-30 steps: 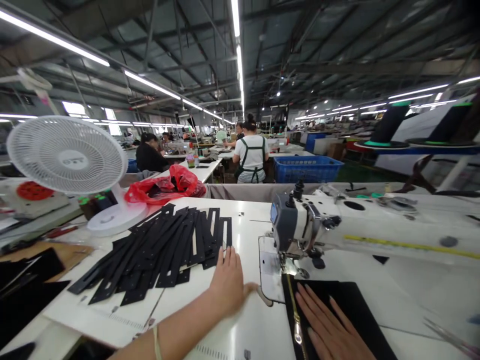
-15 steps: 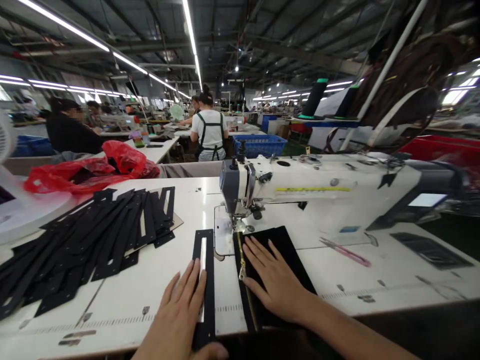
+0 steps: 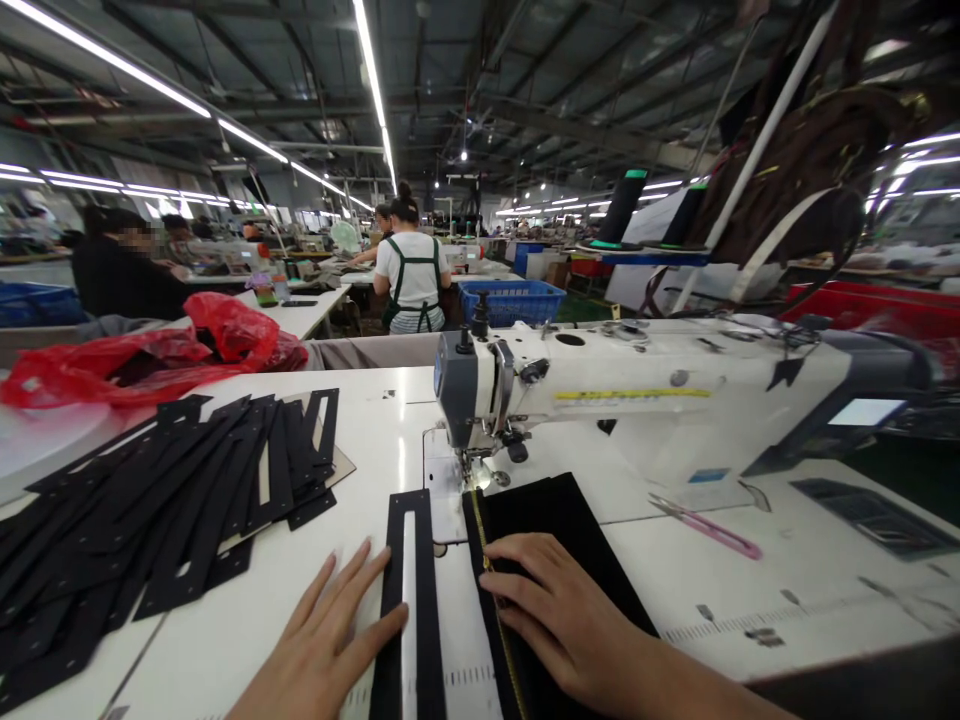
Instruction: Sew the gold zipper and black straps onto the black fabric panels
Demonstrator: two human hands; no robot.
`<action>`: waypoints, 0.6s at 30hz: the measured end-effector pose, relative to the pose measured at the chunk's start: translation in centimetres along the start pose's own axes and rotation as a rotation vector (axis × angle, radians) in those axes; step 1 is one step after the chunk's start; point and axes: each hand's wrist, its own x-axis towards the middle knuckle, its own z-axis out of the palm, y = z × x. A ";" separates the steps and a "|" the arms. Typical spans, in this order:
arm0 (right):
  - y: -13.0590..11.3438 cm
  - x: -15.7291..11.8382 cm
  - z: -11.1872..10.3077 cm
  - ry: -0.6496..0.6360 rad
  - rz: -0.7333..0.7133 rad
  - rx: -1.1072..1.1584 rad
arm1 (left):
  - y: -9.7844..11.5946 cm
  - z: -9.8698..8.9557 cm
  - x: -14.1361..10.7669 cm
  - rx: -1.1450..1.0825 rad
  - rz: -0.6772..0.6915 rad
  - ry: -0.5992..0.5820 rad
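Note:
My left hand (image 3: 326, 635) lies on the white table with its fingers spread. Its thumb and fingertips rest at the left edge of a black strip with a long slot (image 3: 429, 630). My right hand (image 3: 559, 605) is over a black fabric piece (image 3: 574, 515), its fingers curled at the gold zipper (image 3: 512, 665) along the piece's left edge. Thumb and fingers close on the zipper pull, which they mostly hide. The zipper's far end reaches the presser foot of the sewing machine (image 3: 637, 400).
Left of my hands is a heap of black slotted strips (image 3: 202, 510), with a red plastic bag (image 3: 150, 360) behind. Pink-handled scissors (image 3: 720, 530) lie under the machine arm, and thread cones (image 3: 621, 210) stand behind. Other people work farther back, beyond a blue basket (image 3: 514, 300).
My right hand has gone from lying flat on the fabric to curling its fingers at the zipper pull. My left hand has shifted left, off the strip's middle. The view has tilted slightly.

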 end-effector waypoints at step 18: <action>2.1 1.6 0.5 -0.294 0.167 -0.246 | -1.0 4.0 7.8 0.143 0.190 0.382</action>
